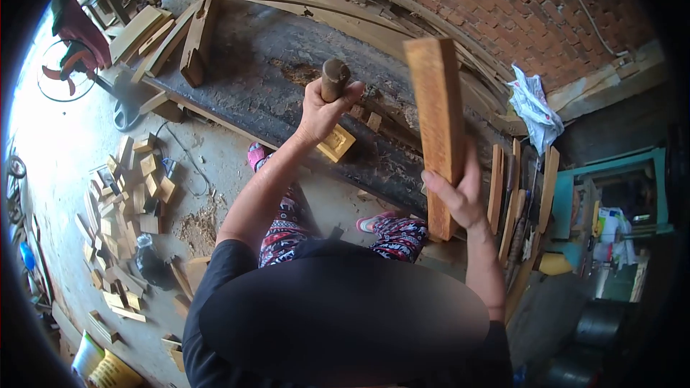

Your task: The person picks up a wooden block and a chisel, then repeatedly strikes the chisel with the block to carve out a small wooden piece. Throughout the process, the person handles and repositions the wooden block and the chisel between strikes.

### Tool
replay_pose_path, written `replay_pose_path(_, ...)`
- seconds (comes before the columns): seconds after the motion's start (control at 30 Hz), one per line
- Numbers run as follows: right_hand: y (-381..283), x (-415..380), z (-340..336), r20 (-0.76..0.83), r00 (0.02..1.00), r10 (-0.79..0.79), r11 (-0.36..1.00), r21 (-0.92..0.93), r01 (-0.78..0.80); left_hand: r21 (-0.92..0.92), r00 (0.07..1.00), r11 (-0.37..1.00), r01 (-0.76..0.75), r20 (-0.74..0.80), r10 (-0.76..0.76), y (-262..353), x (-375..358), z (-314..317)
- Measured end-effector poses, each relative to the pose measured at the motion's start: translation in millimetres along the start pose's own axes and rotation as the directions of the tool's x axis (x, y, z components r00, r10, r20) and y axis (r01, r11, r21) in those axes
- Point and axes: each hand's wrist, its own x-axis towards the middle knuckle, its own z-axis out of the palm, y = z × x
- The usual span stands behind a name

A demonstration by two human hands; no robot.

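Observation:
My left hand (323, 111) is closed around a thick round wooden handle (336, 77), held upright over the dark workbench (251, 50); the lower end of the handle is hidden by my fist. In my right hand (461, 190) is a long squared wooden beam (433, 108), raised upright on the right, with my fingers wrapped around its lower part. A small yellowish wooden block (336, 144) lies at the near edge of the bench, below my left hand. Wood pieces (374, 121) rest in the middle of the bench, between my hands.
Long boards (323, 18) lie along the brick wall (496, 0). Wooden pieces and tools (516, 208) stand at the bench's right end. Offcuts (147, 165) are scattered on the floor at left, near a fan (66, 70). A white plastic bag (534, 108) hangs at right.

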Motion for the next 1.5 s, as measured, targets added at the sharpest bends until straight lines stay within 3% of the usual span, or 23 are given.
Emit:
replay_pose_path(0.2,-60.9,52.1,-3.0,0.103,0.985,-0.137,0.923,-0.348,0.165,0.057,1.0,0.998,0.023,-0.006,-0.022,-0.4,2.2,-2.5)
replay_pose_path(0.27,-82.1,73.2,-7.0,0.13,0.932,-0.338,0.887,-0.286,0.362,0.073,0.999,0.997,0.031,-0.041,-0.028,-3.1,4.0,-0.8)
replay_pose_path(0.4,-108.0,86.6,-0.9,-0.003,0.87,-0.493,0.865,-0.102,0.491,0.103,0.994,0.99,0.097,-0.065,-0.091,-5.6,9.6,-3.8)
replay_pose_path(0.47,-86.4,90.7,1.7,0.334,0.906,-0.259,0.837,-0.39,0.383,0.027,0.995,0.997,0.066,-0.07,-0.064,-2.5,8.3,1.0)
replay_pose_path(0.5,-54.8,90.8,3.9,0.384,0.916,-0.118,0.822,-0.48,0.307,-0.054,0.995,0.998,0.032,-0.093,-0.037,-0.8,8.7,3.2)
replay_pose_path(0.53,-43.4,96.7,-0.7,0.413,0.911,-0.022,0.837,-0.49,0.242,0.018,0.993,1.0,0.017,-0.113,-0.015,-3.9,8.8,0.3)
replay_pose_path(0.6,-102.9,107.1,-14.8,0.399,0.896,0.197,0.738,-0.662,0.132,0.124,0.992,0.989,0.086,-0.105,-0.073,-3.1,13.8,-4.4)
replay_pose_path(0.67,-114.1,110.8,-20.8,0.388,0.921,0.028,0.918,-0.374,0.13,0.086,0.991,0.989,0.119,-0.077,-0.112,-8.1,18.7,-6.2)
replay_pose_path(0.73,-127.2,107.8,-5.6,0.156,0.883,-0.442,0.873,-0.151,0.464,0.049,0.987,0.99,0.134,-0.095,-0.129,-6.6,23.6,-1.6)
replay_pose_path(0.8,-107.5,119.7,14.5,0.081,0.784,-0.616,0.788,0.067,0.612,0.071,0.986,0.986,0.153,-0.083,-0.147,-14.2,29.0,-4.3)
replay_pose_path(0.83,-94.0,116.1,10.6,0.248,0.899,-0.362,0.92,-0.059,0.387,0.095,0.983,0.98,0.173,-0.084,-0.165,-15.9,30.5,-5.8)
replay_pose_path(0.87,-88.4,116.0,2.6,0.364,0.931,-0.002,0.857,-0.479,0.19,0.098,0.984,0.981,0.17,-0.078,-0.163,-13.8,29.7,-3.6)
replay_pose_path(0.93,-79.8,118.5,0.0,0.415,0.907,0.072,0.699,-0.67,0.251,-0.034,0.994,0.996,0.081,-0.067,-0.084,-9.3,27.6,0.2)
replay_pose_path(1.0,-123.4,122.7,-12.0,0.408,0.889,0.207,0.788,-0.608,0.096,-0.023,0.992,0.994,0.104,-0.076,-0.105,-13.6,28.4,-0.8)
replay_pose_path(1.03,-136.2,122.7,-14.6,0.398,0.908,0.134,0.821,-0.558,0.123,0.006,0.99,0.994,0.105,-0.09,-0.104,-15.4,29.6,-2.7)
replay_pose_path(1.1,-127.6,125.3,-5.0,0.274,0.909,-0.314,0.852,-0.342,0.397,0.036,0.987,0.992,0.125,-0.109,-0.12,-15.9,28.4,-5.6)
replay_pose_path(1.13,-122.2,126.7,7.3,0.157,0.822,-0.548,0.794,-0.213,0.569,0.034,0.987,0.992,0.124,-0.11,-0.119,-16.7,29.0,-6.8)
replay_pose_path(1.17,-105.0,133.1,20.5,0.125,0.751,-0.648,0.732,-0.169,0.66,0.034,0.985,0.991,0.133,-0.116,-0.128,-17.4,30.2,-8.4)
replay_pose_path(1.2,-96.2,122.3,11.9,0.256,0.898,-0.359,0.849,-0.31,0.428,0.034,0.983,0.989,0.143,-0.123,-0.138,-17.1,30.8,-9.8)
replay_pose_path(1.27,-87.3,126.2,8.7,0.416,0.889,0.192,0.754,-0.642,0.138,-0.051,0.985,0.992,0.117,-0.123,-0.123,-12.8,27.3,-11.2)
replay_pose_path(1.37,-126.9,132.6,-8.6,0.349,0.889,0.296,0.741,-0.671,0.017,-0.142,0.986,0.986,0.093,-0.128,-0.111,-12.0,31.2,-14.2)
replay_pose_path(1.43,-126.3,134.3,-7.9,0.329,0.94,-0.094,0.844,-0.474,0.251,-0.117,0.98,0.988,0.103,-0.156,-0.12,-10.3,31.8,-14.6)
replay_pose_path(1.5,-115.2,135.5,11.5,0.169,0.871,-0.462,0.848,-0.205,0.489,-0.124,0.98,0.984,0.128,-0.139,-0.145,-12.0,33.2,-16.1)
